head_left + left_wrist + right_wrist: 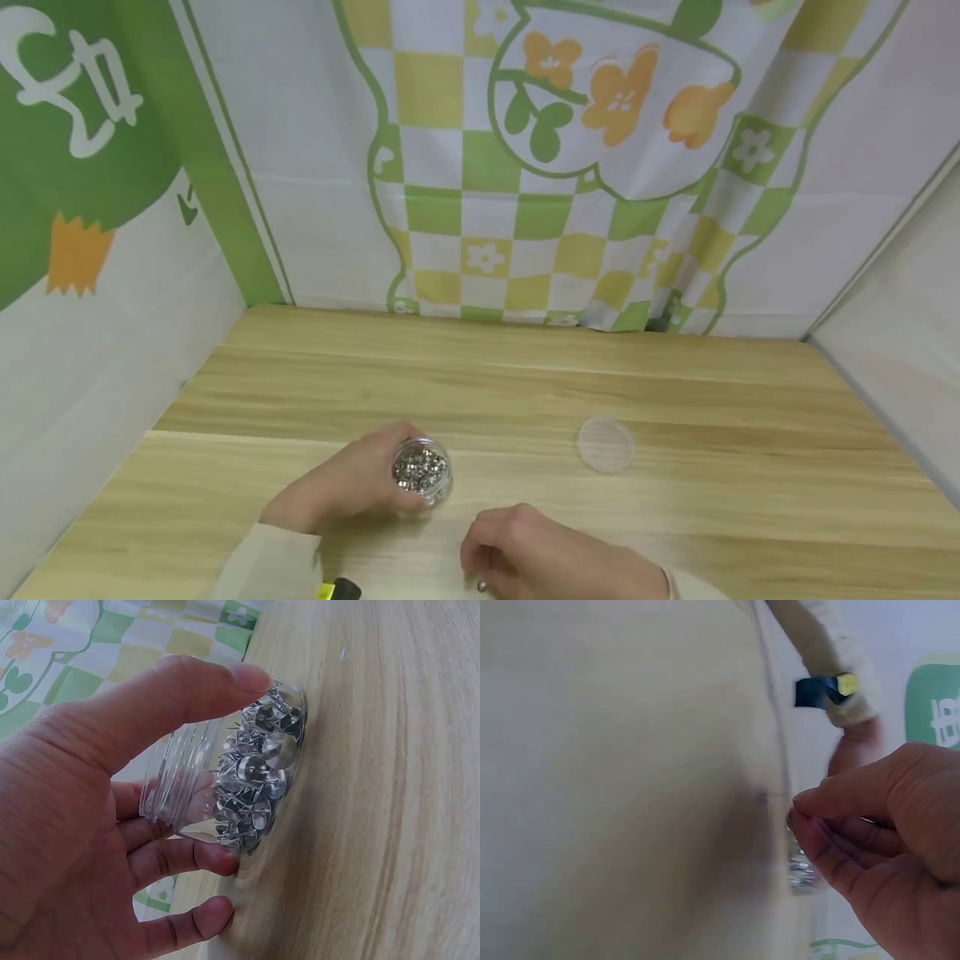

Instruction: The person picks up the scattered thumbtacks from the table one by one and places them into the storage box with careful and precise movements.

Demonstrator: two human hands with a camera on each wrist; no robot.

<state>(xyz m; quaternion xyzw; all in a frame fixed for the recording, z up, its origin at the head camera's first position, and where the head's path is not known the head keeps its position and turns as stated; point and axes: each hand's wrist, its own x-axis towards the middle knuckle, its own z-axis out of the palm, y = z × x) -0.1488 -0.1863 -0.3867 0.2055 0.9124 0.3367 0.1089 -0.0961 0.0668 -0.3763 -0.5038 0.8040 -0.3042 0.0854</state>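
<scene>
A clear screw-top jar (441, 483) of silver thumbtacks (251, 769) stands on the wooden table, its mouth uncovered. My left hand (367, 475) grips it from the side, thumb along one side and fingers around the other; in the left wrist view the hand (82, 772) has its lowest finger off the jar. To the right, low over the table, my right hand (555, 554) has thumb and forefinger pinched together. A bit of silver, seemingly a thumbtack (790, 820), shows at those fingertips. Beside them a blurred thumbtack (482, 586) sits on the table.
A round clear lid (606, 445) lies flat on the table (712, 400), right of the jar. A black and yellow item (341, 590) is at the left sleeve. Printed curtains (315, 167) enclose the back and sides.
</scene>
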